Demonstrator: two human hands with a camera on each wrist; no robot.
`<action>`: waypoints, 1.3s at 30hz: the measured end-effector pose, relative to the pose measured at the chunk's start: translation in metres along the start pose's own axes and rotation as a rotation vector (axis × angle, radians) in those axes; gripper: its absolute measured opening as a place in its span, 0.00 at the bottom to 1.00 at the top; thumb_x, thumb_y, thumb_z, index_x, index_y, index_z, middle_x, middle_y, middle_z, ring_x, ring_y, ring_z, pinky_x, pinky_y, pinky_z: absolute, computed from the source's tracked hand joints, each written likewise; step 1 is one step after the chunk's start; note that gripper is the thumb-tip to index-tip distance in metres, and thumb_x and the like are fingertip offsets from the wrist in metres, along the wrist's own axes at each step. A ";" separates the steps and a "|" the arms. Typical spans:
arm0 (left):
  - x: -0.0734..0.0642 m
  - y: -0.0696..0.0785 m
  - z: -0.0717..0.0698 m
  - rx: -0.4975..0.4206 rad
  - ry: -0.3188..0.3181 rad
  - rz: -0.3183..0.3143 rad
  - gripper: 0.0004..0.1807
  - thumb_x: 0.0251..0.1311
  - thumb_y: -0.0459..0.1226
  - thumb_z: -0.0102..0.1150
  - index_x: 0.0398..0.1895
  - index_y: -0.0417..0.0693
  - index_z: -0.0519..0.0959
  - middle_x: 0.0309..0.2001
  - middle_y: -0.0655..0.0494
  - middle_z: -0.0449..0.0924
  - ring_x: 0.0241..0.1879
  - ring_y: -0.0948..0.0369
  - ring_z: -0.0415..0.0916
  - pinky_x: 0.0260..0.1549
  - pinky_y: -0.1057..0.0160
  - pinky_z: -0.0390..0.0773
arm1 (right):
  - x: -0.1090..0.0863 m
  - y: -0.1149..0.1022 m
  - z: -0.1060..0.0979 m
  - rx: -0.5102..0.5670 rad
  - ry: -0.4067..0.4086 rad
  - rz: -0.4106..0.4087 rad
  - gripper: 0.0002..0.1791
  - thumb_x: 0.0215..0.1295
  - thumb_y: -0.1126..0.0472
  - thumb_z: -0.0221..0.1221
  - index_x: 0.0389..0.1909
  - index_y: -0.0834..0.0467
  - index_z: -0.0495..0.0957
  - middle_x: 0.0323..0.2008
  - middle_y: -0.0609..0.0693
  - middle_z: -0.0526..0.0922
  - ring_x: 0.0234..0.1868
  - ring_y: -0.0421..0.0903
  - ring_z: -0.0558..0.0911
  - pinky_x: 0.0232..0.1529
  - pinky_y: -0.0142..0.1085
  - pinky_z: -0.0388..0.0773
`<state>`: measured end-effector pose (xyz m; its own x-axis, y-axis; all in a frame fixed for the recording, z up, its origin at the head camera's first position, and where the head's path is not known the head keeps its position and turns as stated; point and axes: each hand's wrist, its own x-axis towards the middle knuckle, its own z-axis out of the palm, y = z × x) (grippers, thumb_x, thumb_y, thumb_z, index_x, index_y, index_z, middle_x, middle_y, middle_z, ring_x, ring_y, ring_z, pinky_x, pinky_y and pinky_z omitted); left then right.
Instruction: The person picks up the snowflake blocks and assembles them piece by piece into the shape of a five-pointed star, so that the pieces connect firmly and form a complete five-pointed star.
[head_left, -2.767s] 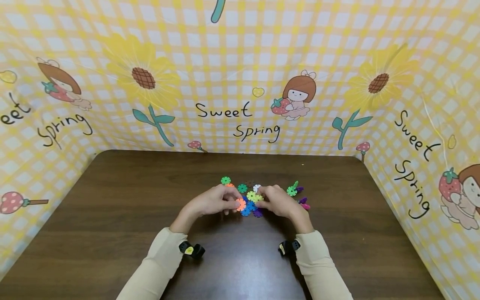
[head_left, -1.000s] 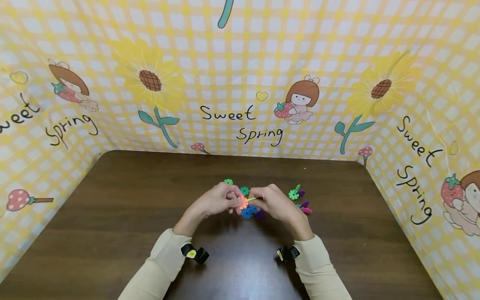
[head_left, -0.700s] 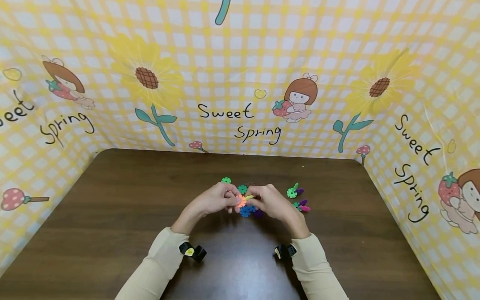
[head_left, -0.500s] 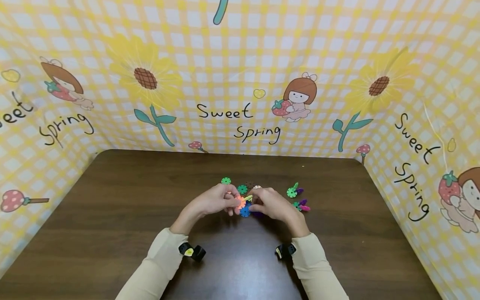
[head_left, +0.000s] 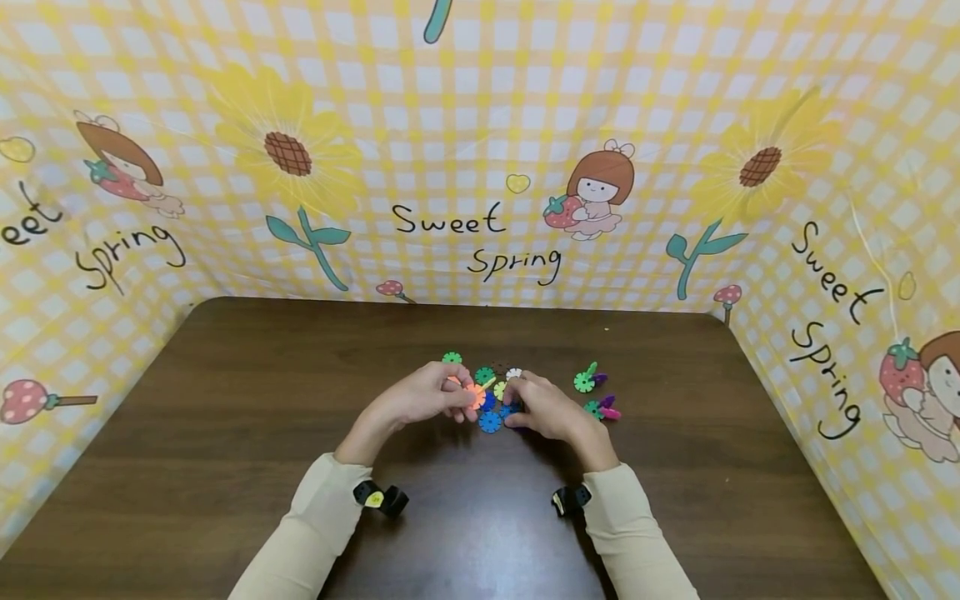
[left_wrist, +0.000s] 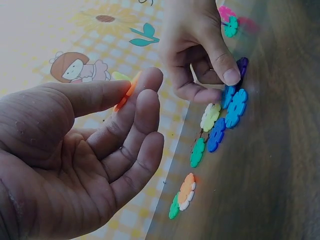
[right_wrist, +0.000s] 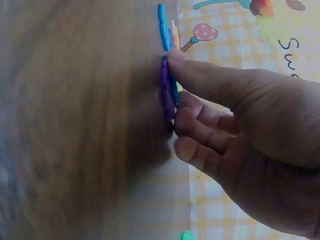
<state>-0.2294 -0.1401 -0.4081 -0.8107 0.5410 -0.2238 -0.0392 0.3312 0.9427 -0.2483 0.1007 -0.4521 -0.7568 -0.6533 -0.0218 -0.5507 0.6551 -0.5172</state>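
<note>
In the head view my left hand (head_left: 416, 398) pinches an orange snowflake disc (head_left: 476, 396) between thumb and index finger. A yellow-green disc (head_left: 489, 383) sticks out from its edge, set at an angle. The left wrist view shows the orange disc (left_wrist: 131, 90) nearly edge-on, the other fingers loosely curled. Over the pile, my right hand (head_left: 551, 407) has its thumb and a finger at opposite edges of a blue snowflake disc (right_wrist: 175, 90). A purple disc (right_wrist: 166, 90) lies against that one. Another blue disc (head_left: 490, 422) lies just left of the right fingertips.
Loose discs lie behind the hands: dark green (head_left: 485, 375), white (head_left: 513, 374), yellow-green (head_left: 500, 390) and light green (head_left: 452, 357). To the right stand two joined clusters, one green and purple (head_left: 584, 381), one teal (head_left: 592, 408) with purple and pink. Checked cloth (head_left: 480, 150) walls the table's back and sides.
The right hand has let go of the yellow-green disc, now joined to the orange one, and moved down to the blue discs. My left hand has drawn the joined pair slightly left.
</note>
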 end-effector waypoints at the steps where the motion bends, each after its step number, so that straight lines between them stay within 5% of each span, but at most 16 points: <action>1: -0.001 0.001 0.000 0.000 0.001 -0.001 0.07 0.70 0.32 0.56 0.43 0.36 0.71 0.33 0.36 0.85 0.35 0.40 0.81 0.43 0.43 0.80 | 0.000 0.000 0.000 0.002 0.001 0.006 0.12 0.63 0.60 0.69 0.41 0.60 0.78 0.39 0.51 0.76 0.40 0.45 0.75 0.45 0.41 0.76; 5: -0.001 0.000 0.001 -0.001 0.004 0.001 0.08 0.70 0.32 0.56 0.43 0.35 0.71 0.32 0.40 0.86 0.36 0.40 0.81 0.44 0.42 0.79 | 0.000 -0.001 -0.002 0.001 0.012 0.006 0.14 0.62 0.60 0.70 0.44 0.62 0.80 0.37 0.50 0.77 0.39 0.44 0.76 0.43 0.38 0.77; 12: 0.001 0.000 0.001 0.009 0.040 -0.018 0.09 0.71 0.34 0.56 0.44 0.37 0.71 0.33 0.42 0.87 0.37 0.40 0.80 0.46 0.41 0.77 | 0.001 -0.006 -0.010 0.024 0.079 -0.089 0.04 0.63 0.63 0.68 0.32 0.57 0.82 0.26 0.43 0.75 0.29 0.39 0.73 0.33 0.31 0.73; 22: 0.001 0.000 0.002 -0.017 0.054 -0.022 0.09 0.73 0.35 0.55 0.45 0.37 0.71 0.37 0.35 0.86 0.40 0.35 0.78 0.49 0.39 0.76 | -0.005 -0.020 -0.022 0.065 0.161 -0.143 0.02 0.69 0.64 0.63 0.38 0.58 0.82 0.33 0.45 0.73 0.32 0.40 0.73 0.35 0.31 0.76; 39: 0.000 -0.001 0.003 -0.016 0.060 -0.014 0.09 0.73 0.35 0.54 0.46 0.35 0.71 0.37 0.35 0.86 0.34 0.44 0.82 0.46 0.41 0.78 | -0.007 -0.028 -0.026 0.059 0.279 -0.235 0.04 0.68 0.65 0.63 0.39 0.60 0.85 0.36 0.45 0.75 0.34 0.39 0.75 0.35 0.30 0.77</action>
<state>-0.2278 -0.1378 -0.4097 -0.8434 0.4892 -0.2221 -0.0594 0.3260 0.9435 -0.2373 0.0969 -0.4152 -0.6837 -0.6491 0.3334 -0.7056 0.4715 -0.5289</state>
